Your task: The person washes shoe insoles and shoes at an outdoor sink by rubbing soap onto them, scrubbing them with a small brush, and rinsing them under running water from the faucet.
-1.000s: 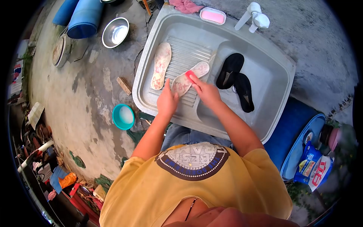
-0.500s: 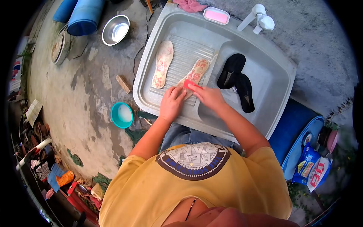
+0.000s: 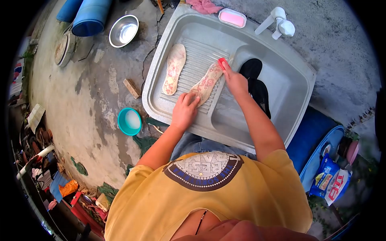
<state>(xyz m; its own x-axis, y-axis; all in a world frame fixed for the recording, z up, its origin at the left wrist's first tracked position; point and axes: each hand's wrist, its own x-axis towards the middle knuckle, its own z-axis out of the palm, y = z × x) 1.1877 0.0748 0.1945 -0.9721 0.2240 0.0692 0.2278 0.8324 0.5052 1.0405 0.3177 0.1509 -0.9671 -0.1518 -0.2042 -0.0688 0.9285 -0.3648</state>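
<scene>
A floral insole [image 3: 207, 84] lies slanted on the ribbed washboard [image 3: 197, 52] of the grey sink. My left hand [image 3: 186, 108] grips its lower end, fingers curled over it. My right hand [image 3: 236, 83] is closed on a small red brush [image 3: 222, 63] at the insole's upper end; the brush's underside is hidden. Left of these, a second floral insole [image 3: 174, 70] rests flat on the ribs. Two black shoes [image 3: 252, 69] sit in the basin to the right, partly covered by my right hand and forearm.
On the sink's back rim are a soap dish with pink soap [image 3: 232, 19], a pink cloth [image 3: 204, 6] and a white tap [image 3: 277, 22]. A teal bucket [image 3: 129, 121] and a metal bowl [image 3: 124, 31] stand on the floor, left. A blue barrel [image 3: 317, 140] stands right.
My right hand has moved the red brush up and right, from the insole's lower part to its upper end. My left hand stays at the lower end.
</scene>
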